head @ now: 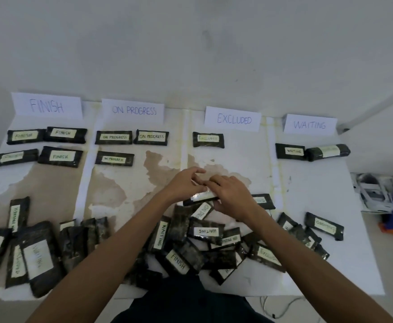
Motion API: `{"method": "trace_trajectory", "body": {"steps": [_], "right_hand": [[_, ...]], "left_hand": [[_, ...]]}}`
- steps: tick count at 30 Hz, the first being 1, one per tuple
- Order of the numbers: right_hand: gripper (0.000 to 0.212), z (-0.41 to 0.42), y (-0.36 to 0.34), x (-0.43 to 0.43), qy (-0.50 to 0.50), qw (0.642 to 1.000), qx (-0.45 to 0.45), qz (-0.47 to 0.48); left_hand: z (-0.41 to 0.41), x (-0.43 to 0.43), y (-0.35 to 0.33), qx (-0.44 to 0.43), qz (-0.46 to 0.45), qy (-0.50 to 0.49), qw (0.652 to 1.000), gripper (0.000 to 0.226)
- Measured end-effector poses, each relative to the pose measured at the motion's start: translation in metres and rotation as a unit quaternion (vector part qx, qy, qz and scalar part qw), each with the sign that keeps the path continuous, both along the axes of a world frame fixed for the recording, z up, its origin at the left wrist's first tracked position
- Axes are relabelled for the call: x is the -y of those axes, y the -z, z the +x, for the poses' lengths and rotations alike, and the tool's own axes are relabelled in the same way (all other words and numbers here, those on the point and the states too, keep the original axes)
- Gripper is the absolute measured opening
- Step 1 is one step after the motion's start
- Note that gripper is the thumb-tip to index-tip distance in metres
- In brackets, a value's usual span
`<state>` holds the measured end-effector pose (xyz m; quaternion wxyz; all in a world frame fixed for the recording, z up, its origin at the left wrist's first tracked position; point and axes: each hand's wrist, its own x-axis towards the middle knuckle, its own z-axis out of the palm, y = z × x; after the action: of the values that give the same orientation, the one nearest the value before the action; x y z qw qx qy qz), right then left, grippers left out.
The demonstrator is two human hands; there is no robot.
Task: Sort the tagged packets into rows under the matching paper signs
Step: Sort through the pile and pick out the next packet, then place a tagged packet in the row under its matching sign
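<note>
One packet (190, 202) — gripped by left hand (183, 185) and right hand (231, 197), tag (202, 196) blurred — read it before choosing a row.

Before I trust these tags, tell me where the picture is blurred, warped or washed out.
Head view: the wide lens bows the table edges. Head view: left hand, right hand and the held packet are motion-smeared, its tag unreadable. Head view: the end packet under the WAITING sign has a faint, illegible tag. Head view: soft light, no hard shadows.
</note>
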<state>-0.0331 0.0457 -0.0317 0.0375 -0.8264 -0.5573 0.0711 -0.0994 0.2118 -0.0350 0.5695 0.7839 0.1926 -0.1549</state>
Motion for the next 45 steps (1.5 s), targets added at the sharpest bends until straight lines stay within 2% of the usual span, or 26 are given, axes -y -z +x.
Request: {"method": "trace_trajectory", "body": {"steps": [4, 9, 12, 20, 25, 30, 34, 36, 38, 41, 45], "right_hand": [[0.059, 0.063, 0.001, 0.038, 0.083, 0.995, -0.022, -0.048], [0.062, 0.147, 0.019, 0.067, 0.166, 0.981, -0.044, -0.087], [0.062, 0.184, 0.034, 0.068, 0.179, 0.978, -0.062, -0.092], [0.058, 0.235, 0.076, 0.045, 0.146, 0.98, -0.094, -0.094], [0.06, 0.239, 0.092, 0.043, 0.146, 0.981, -0.091, -0.086], [0.072, 0.227, 0.083, 0.052, 0.155, 0.981, -0.101, -0.058], [0.058, 0.188, 0.064, 0.072, 0.133, 0.981, -0.142, -0.002], [0.05, 0.162, 0.055, 0.088, 0.111, 0.97, -0.212, -0.038], [0.051, 0.135, 0.051, 0.106, 0.089, 0.956, -0.261, -0.104], [0.057, 0.104, 0.057, 0.126, 0.056, 0.951, -0.255, -0.167], [0.059, 0.091, 0.07, 0.135, 0.091, 0.96, -0.22, -0.145]], "left_hand": [[0.048, 0.023, 0.01, 0.03, 0.069, -0.038, 0.996, 0.042], [0.09, 0.042, 0.037, 0.082, 0.228, -0.001, 0.97, 0.047], [0.113, 0.054, 0.054, 0.079, 0.272, 0.016, 0.959, 0.05], [0.152, 0.071, 0.081, 0.104, 0.318, 0.04, 0.942, 0.05], [0.16, 0.077, 0.086, 0.097, 0.331, 0.053, 0.937, 0.049], [0.154, 0.079, 0.084, 0.102, 0.346, 0.046, 0.932, 0.052], [0.131, 0.085, 0.08, 0.114, 0.332, 0.032, 0.936, 0.048], [0.112, 0.092, 0.081, 0.124, 0.316, 0.049, 0.939, 0.045], [0.092, 0.1, 0.083, 0.13, 0.31, 0.072, 0.939, 0.042], [0.064, 0.112, 0.089, 0.119, 0.305, 0.081, 0.941, 0.038], [0.044, 0.124, 0.09, 0.118, 0.293, 0.096, 0.944, 0.036]]}}
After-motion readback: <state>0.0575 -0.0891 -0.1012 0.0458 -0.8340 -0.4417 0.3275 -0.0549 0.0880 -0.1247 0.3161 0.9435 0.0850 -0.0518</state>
